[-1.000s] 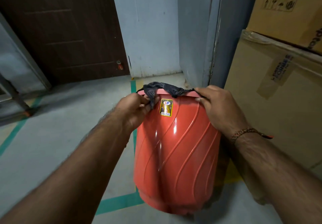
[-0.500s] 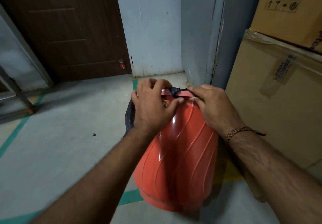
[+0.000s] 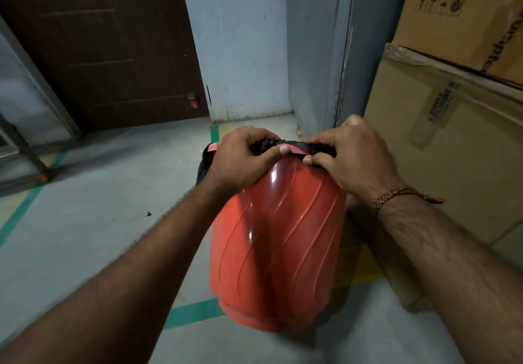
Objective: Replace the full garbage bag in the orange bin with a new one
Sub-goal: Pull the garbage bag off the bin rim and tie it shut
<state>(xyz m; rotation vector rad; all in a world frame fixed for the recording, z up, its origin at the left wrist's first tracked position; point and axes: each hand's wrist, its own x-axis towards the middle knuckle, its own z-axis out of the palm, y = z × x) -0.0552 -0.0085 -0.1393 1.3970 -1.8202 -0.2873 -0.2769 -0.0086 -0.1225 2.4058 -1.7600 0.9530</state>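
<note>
Now we pinch the black bag at the orange bin rim with left hand and right hand; peel evenly.

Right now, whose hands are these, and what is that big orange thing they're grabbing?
These are a person's own two hands. The picture comes from a camera worn on the person's head, looking forward and down, so you see the arms as the person would. The orange bin stands on a grey floor with green tape lines. A black garbage bag is folded over the bin's rim. The left hand and the right hand both have their fingers curled over the rim, gripping the bag's edge. Stacked cardboard boxes stand to the right, and a dark brown door is behind.
</note>
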